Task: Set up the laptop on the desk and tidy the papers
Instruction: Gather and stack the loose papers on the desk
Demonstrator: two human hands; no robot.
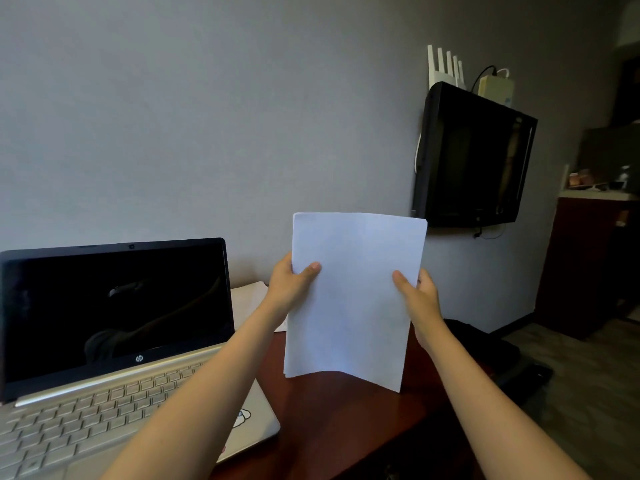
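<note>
White papers (353,299) held upright above the reddish-brown desk (332,420), right of the open laptop (114,341). Left hand (291,285) grips the sheaf's left edge, thumb across the front; right hand (420,296) grips the right edge the same way. Laptop screen dark, silver keyboard toward the person. Another sheet (247,299) lies on the desk behind the left wrist. Black television (474,157) on the grey wall.
</note>
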